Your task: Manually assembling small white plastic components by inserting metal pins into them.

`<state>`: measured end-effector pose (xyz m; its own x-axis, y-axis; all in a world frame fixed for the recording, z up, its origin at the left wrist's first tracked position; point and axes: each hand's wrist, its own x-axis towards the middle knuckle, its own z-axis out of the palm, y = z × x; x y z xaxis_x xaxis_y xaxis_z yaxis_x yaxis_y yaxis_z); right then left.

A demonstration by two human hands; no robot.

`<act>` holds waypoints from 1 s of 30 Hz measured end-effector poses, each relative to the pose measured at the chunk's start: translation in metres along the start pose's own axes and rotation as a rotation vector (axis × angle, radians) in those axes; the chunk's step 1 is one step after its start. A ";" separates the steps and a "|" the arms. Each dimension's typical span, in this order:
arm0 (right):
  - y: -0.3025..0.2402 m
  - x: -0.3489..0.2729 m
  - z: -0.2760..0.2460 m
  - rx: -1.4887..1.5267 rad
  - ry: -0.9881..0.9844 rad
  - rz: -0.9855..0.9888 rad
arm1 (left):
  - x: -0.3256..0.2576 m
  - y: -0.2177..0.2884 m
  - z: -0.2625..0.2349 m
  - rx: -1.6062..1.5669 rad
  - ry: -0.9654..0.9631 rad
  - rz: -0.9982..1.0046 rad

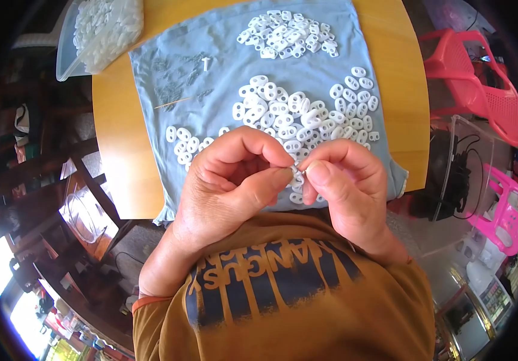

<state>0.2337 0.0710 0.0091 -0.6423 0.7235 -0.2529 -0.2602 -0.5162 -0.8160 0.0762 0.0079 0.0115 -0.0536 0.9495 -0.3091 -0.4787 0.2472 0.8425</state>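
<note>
wooden table (406, 114) fills the middle of our view, with a light blue cloth (211, 39) over most of it; a red plastic chair (481, 90) and a pink plastic stool (502, 210) stand off to our right. over the cloth's near side, our left hand (229, 180) and right hand (352, 186) nearly meet, thumbs and forefingers pinching one small piece (297, 171) between them, just above the white pieces; its shape is mostly hidden by our fingertips.

we judge the work to be partway along: one piece is in our fingers, while many white two-holed pieces lie loose in a broad central heap (277, 111), a tighter far pile (287, 35), a spread group on the right (361, 96) and a small cluster on the left (184, 144). we cannot tell which of these are finished and which are left. thin grey bits (175, 75) also lie unused on the cloth, near a thin stick (173, 103) and a small white t-shaped piece (206, 62).

at the table's far left corner, a translucent tub (65, 60) holds plenty of whitish pieces (108, 30). to our right, a clear box (450, 135) has dark things and cables in or against it; we cannot tell which.
</note>
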 end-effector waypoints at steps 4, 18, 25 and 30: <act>0.001 -0.001 0.001 -0.012 0.006 0.024 | -0.001 -0.002 -0.002 -0.005 -0.020 0.011; 0.005 -0.001 0.000 -0.433 0.062 -0.176 | 0.000 -0.004 -0.003 0.106 -0.009 0.092; 0.009 -0.001 0.003 -0.435 0.097 -0.147 | 0.002 -0.008 0.000 0.131 0.041 0.147; 0.014 0.002 0.009 -0.259 0.097 -0.146 | -0.003 -0.015 0.000 0.002 0.084 0.117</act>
<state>0.2223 0.0608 0.0015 -0.5368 0.8281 -0.1614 -0.1446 -0.2788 -0.9494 0.0834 0.0017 0.0000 -0.1821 0.9524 -0.2444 -0.4635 0.1361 0.8756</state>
